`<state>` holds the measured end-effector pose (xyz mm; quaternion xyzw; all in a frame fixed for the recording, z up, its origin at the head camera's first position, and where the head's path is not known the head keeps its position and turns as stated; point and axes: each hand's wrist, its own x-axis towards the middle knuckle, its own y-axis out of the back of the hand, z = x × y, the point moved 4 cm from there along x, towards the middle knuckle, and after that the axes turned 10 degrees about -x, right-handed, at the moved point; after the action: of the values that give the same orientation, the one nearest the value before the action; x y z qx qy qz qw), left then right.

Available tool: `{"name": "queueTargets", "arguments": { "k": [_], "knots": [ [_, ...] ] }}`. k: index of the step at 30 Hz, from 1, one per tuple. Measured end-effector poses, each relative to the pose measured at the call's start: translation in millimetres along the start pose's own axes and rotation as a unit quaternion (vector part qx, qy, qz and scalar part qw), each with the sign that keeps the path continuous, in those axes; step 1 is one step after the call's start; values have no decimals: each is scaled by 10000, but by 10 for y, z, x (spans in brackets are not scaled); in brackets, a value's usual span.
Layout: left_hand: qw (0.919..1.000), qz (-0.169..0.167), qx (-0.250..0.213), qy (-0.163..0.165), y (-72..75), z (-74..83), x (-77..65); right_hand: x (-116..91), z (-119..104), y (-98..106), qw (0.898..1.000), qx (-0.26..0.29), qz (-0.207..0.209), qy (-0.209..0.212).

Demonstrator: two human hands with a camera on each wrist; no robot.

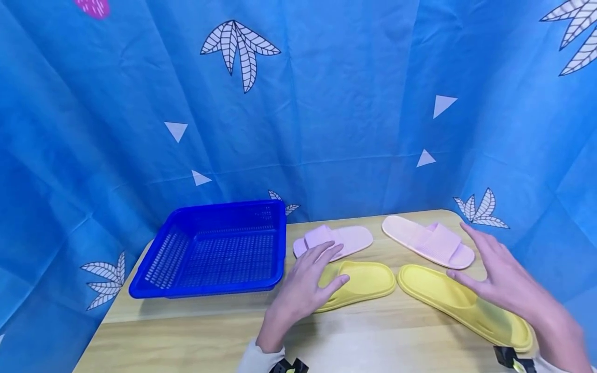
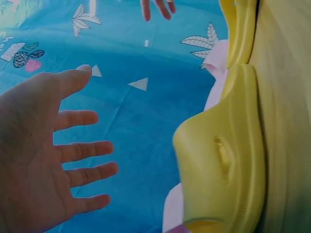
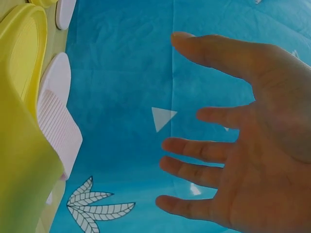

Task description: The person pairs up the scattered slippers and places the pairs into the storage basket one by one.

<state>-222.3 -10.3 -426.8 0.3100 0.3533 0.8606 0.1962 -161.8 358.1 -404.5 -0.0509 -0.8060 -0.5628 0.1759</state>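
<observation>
Your hands hold nothing: the left hand [image 1: 305, 282] and the right hand [image 1: 508, 277] both hover with fingers spread and thumbs apart from them, and both wrist views show the palms bare. You wear light sleeves [image 1: 263, 357], with a black device strapped at each wrist.

Below your hands is the wooden table [image 1: 186, 336], its near part bare between your forearms. Your left hand is over the left yellow slipper [image 1: 366, 280], hiding its toe end; your right hand partly covers the view of the right yellow slipper [image 1: 459, 300]. Those two lie sole down, heels all but meeting, and the right one slants with its toe toward the table's right edge.

Behind them, along the far edge, you have the left pink slipper [image 1: 352, 241], its strap just beyond your left fingertips, and the right pink slipper [image 1: 429, 241], angled near the far right corner. These pink ones lie well apart from each other, straps up.

To your left, filling the far left corner, sits a blue perforated basket [image 1: 282, 248]. Past the far edge hangs a blue curtain [image 1: 336, 103] printed with white leaves and triangles.
</observation>
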Motion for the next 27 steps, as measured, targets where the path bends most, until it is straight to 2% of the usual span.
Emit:
{"name": "queueTargets", "arguments": {
  "k": [9, 15, 22, 27],
  "knots": [
    [9993, -309, 129, 159, -156, -95, -3, -9, 68, -102, 9991, -50, -432, 9],
    [9988, -368, 311, 125, -236, -170, -14, -6, 111, -177, 9978, -157, -625, 123],
    [9981, -421, 372, 260, -286, -258, -28, 7, 154, -244, 9959, -48, -908, -6],
    [9981, -452, 326, 260, -333, -296, -31, -61, 188, -316, 9950, -36, -1001, -45]
  ]
}}
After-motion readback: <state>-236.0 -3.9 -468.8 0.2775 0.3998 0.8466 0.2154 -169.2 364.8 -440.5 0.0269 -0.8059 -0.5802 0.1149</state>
